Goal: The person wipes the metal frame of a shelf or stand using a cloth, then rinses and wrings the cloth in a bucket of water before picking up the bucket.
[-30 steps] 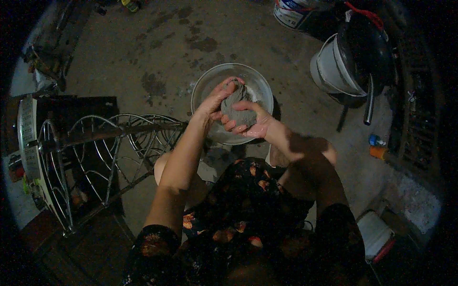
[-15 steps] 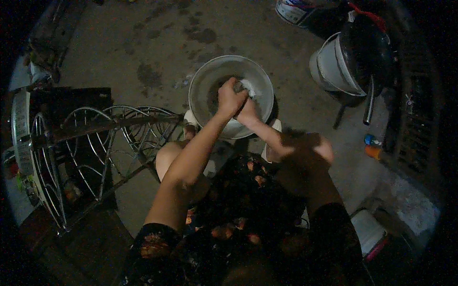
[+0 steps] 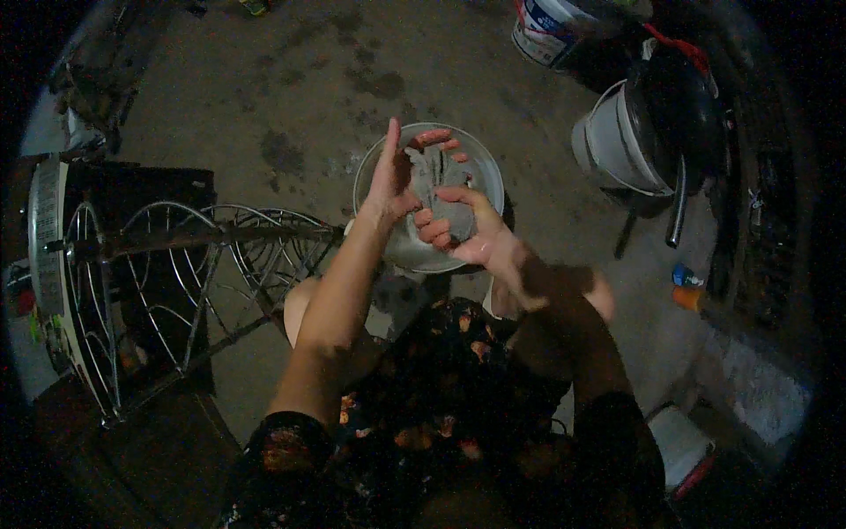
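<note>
Over the metal basin (image 3: 364,167), a wet-looking grey cloth (image 3: 455,219) is bunched between my two hands. My right hand (image 3: 480,238) grips its near part, with the fingers curled round it and the thumb on top. My left hand (image 3: 385,189) bears the far part: its thumb points up and away, and its fingertips show past the cloth's far side. The palm of my left hand is partly covered by the cloth. What lies in the basin beneath is mostly hidden.
To the left lies a metal rack (image 3: 176,251) with curved bars. At right stands a white bucket (image 3: 604,137) beside a dark pan (image 3: 674,101); another bucket (image 3: 542,35) is farther off. An orange-and-blue object (image 3: 687,286) sits on the floor near the right side.
My hands were clasped together low inside the basin. Now they have come up and apart, and the grey cloth shows between them. The view has shifted slightly.
</note>
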Action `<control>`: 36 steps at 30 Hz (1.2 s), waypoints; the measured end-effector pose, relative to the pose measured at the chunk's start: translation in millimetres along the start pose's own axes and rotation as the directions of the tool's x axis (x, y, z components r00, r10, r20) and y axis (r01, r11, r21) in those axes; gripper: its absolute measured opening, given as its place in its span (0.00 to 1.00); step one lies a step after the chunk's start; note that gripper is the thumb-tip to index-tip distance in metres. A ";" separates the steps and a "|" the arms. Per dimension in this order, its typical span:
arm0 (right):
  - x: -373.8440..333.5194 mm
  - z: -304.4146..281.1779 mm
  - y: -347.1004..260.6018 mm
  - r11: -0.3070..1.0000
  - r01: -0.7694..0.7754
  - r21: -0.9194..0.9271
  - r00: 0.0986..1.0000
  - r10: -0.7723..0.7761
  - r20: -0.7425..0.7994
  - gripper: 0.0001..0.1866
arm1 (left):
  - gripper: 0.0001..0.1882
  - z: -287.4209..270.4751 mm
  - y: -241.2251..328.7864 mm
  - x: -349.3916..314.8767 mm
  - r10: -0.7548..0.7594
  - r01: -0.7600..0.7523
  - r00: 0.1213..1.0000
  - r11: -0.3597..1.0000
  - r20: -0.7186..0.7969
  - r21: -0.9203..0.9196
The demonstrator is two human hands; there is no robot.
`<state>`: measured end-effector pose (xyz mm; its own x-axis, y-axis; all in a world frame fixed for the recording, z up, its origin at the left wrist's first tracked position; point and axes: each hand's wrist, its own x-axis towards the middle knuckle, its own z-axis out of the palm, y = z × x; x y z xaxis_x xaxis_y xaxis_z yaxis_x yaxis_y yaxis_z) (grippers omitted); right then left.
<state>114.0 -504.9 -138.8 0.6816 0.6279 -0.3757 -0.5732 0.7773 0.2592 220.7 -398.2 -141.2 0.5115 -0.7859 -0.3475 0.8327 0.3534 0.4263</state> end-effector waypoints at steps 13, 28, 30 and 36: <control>1.5 7.5 12.5 0.876 0.156 -0.456 0.928 -0.288 -0.237 0.09 | 0.17 26.9 4.6 -11.5 0.047 0.080 0.990 0.605 -0.136 0.792; 58.4 -88.6 17.0 -0.272 0.068 -0.960 0.503 -0.822 0.268 0.23 | 0.19 -33.1 -44.7 11.3 0.524 0.122 0.812 0.280 -0.258 0.952; 52.0 -65.7 10.2 -0.017 -0.033 -0.999 0.596 -0.803 -0.006 0.26 | 0.18 -49.6 -38.4 9.8 0.439 0.004 0.794 0.688 -0.421 0.726; 6.9 7.8 -2.8 0.638 0.206 -0.742 0.906 -0.411 -0.102 0.30 | 0.18 -25.8 11.4 -1.3 0.065 -0.042 0.914 0.997 -0.401 0.066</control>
<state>123.9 -502.5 -135.2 0.8068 0.2449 -0.5377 -0.5625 0.5969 -0.5721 235.0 -380.2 -157.5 0.6066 -0.4914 -0.6249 0.7946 0.3518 0.4948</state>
